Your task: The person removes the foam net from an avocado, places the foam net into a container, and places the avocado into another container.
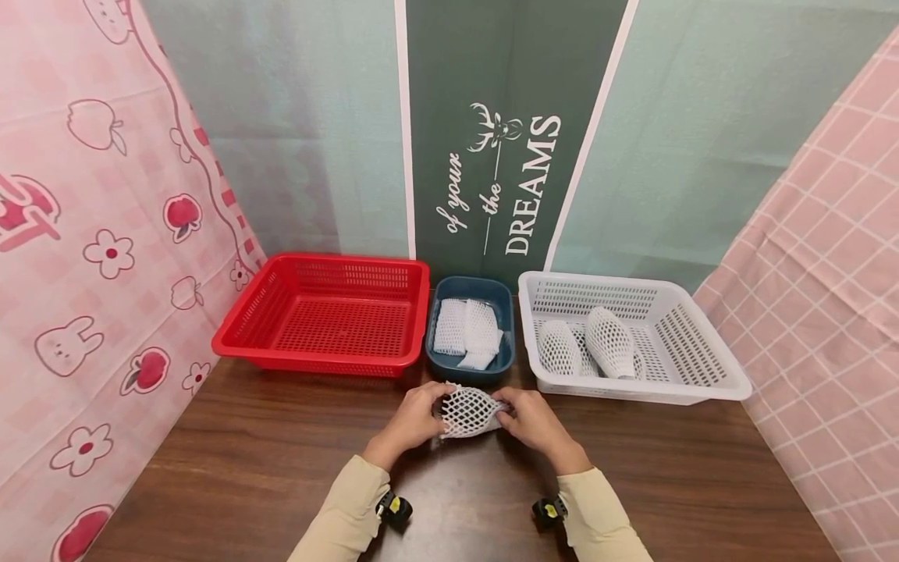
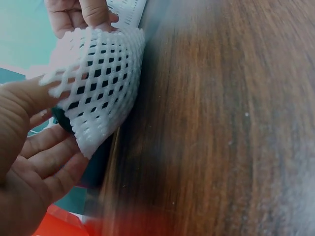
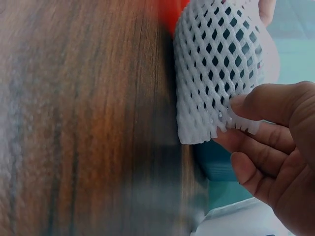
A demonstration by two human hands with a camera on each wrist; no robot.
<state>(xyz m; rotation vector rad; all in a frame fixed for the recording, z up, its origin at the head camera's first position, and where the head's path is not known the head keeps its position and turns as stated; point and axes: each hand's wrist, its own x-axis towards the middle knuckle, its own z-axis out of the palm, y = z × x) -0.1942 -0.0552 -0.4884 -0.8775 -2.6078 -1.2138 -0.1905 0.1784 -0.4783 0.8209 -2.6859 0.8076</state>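
Observation:
Between both hands, low over the table just in front of the blue bin, a white foam net sleeve [image 1: 467, 412] is stretched around something dark. Only a bit of that dark, smooth item [image 2: 63, 119] shows at the sleeve's left end, so I cannot tell its kind. My left hand [image 1: 414, 420] grips this wide end, thumb at the net's edge and fingers below. At the right end, my right hand [image 1: 535, 423] pinches the sleeve's narrower edge between thumb and fingers. Close up, the right wrist view shows the thumb pressing on the mesh [image 3: 216, 64].
The blue bin [image 1: 474, 282] holds flat foam nets [image 1: 481, 328]. To its left stands a red basket [image 1: 337, 324]. On the right, a white basket [image 1: 674, 351] contains net-wrapped items [image 1: 609, 343]. Printed cloths hang behind and at both sides of the brown table [image 1: 667, 468].

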